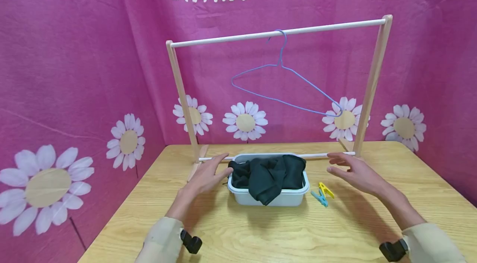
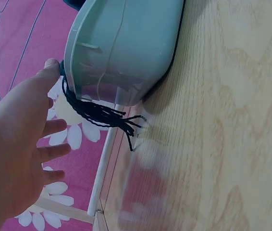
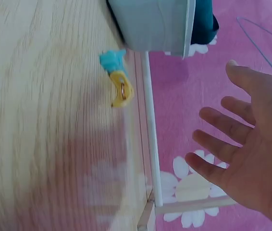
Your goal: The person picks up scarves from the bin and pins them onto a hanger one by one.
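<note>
A dark green-black cloth lies bunched in a pale plastic tub, one fold hanging over the near rim. Its stringy fringe dangles outside the tub's left end in the left wrist view. Beside that end is my left hand, fingers spread and holding nothing; its thumb tip is close to the rim and cloth, and I cannot tell whether it touches. My right hand hovers to the tub's right, apart from it, fingers loosely extended. A yellow clothespin and a blue clothespin lie between them on the table.
Behind the tub stands a wooden rack with a white top bar and a low bar. A blue wire hanger hangs bare from the top bar. A pink flowered curtain surrounds the wooden table at the back and sides.
</note>
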The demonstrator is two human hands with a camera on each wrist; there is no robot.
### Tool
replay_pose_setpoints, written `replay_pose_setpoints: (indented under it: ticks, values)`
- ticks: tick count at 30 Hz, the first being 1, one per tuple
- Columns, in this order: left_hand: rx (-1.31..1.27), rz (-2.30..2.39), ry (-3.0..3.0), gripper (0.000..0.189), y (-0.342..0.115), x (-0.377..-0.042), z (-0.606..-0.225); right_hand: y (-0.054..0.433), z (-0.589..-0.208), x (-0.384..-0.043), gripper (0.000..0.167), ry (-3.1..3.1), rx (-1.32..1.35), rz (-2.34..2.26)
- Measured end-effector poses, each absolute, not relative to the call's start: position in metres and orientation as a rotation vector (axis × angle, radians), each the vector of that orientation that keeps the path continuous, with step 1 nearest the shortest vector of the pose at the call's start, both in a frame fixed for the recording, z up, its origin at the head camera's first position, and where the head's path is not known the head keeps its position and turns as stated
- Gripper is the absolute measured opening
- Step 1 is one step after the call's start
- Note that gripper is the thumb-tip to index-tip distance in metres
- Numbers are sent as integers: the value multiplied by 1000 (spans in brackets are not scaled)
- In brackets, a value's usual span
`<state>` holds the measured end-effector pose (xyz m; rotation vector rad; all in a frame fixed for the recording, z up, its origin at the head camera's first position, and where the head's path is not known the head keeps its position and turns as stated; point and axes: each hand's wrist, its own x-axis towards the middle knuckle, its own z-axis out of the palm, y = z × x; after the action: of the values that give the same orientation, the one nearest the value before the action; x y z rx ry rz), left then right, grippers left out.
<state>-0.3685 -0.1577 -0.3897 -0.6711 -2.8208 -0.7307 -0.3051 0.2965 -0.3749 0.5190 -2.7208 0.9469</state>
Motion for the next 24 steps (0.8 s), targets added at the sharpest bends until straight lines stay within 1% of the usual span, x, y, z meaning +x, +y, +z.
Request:
replay_pose_setpoints:
  ticks: [8, 12, 17, 24]
  values:
    - [-692, -830, -2834, 67, -156, -364, -388, 282, -375, -303, 47, -2714, 589, 1044]
    - [-684, -906, -2854, 65, -157, -361, -389, 274, -379, -301, 46, -2720, 630, 1099]
    - [-723, -987, -2857, 65, -158, -360, -393, 268, -383, -301, 50, -2751, 643, 1212]
    - [-759, -1069, -2895, 63, -159, -360, -395, 262, -391, -304, 60, -2752, 655, 1482]
